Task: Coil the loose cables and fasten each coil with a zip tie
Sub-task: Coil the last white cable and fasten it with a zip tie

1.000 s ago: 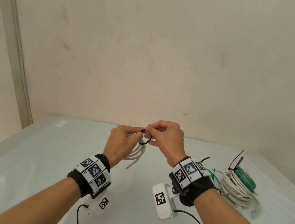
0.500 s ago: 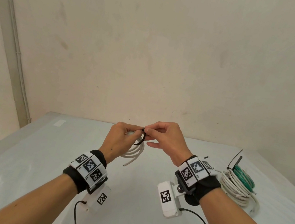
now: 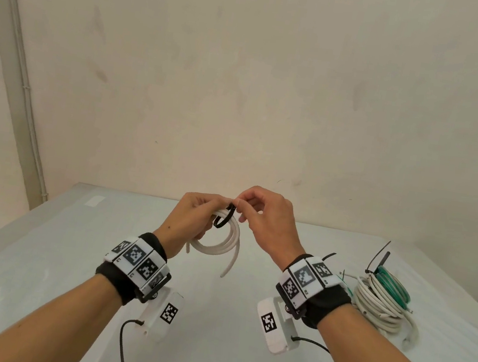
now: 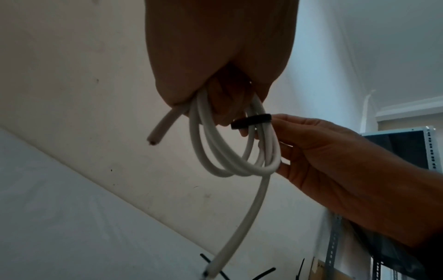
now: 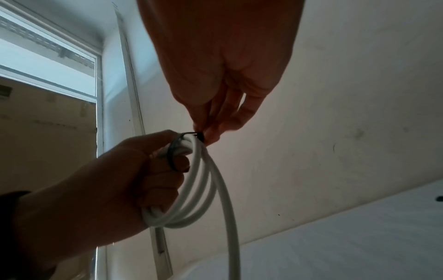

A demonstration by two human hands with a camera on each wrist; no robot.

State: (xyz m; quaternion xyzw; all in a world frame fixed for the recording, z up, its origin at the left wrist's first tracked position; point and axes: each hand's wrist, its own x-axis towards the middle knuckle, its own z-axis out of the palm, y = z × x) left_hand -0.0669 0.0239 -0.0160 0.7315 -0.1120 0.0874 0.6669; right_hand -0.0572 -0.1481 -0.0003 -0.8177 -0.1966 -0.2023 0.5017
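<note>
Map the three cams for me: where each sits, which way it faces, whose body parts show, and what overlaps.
Head: worn on the head, looks forward and down at the table; both forearms, left hand, right hand.
Left wrist: looks along the left hand at the white cable coil; right hand at right.
Right wrist: looks along the right hand pinching the black zip tie; left hand below.
Shared: all three show the coil and tie.

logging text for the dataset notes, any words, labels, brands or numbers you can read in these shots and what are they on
No readable words, brands or numbers in any view.
Left wristband: black-and-white square marker codes, plus tiny characters at its edge, too small to read.
Right wristband: the same marker codes; tiny print beside them, too small to read.
Wrist camera housings: one marker code each, no text.
White cable coil, black zip tie: no print visible.
</note>
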